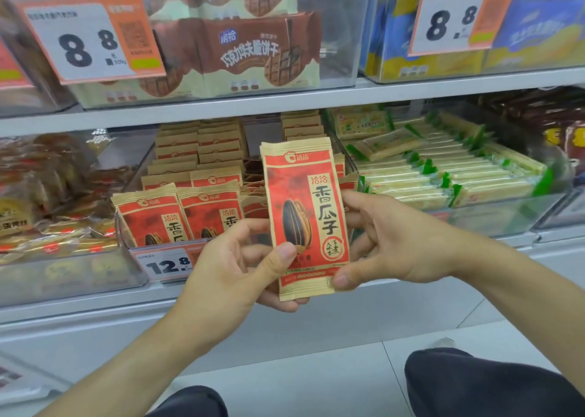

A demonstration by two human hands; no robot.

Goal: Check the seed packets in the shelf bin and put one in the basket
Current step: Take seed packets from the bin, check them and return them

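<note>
A red and tan sunflower seed packet (304, 207) stands upright in front of the shelf, front face toward me. My left hand (231, 271) pinches its lower left edge, thumb on the front and fingers behind. My right hand (389, 242) pinches its lower right corner with the thumb, fingers behind the packet. Behind it, the clear shelf bin (126, 236) holds several more of the same seed packets (177, 211) in upright rows. No basket is in view.
A 12.8 price tag (167, 266) hangs on the bin's front. Green and white snack bars (443, 169) fill the bin to the right, brown packets (47, 195) the bin to the left. Biscuit bags (240, 52) sit on the shelf above. My knees (474, 385) are at the bottom.
</note>
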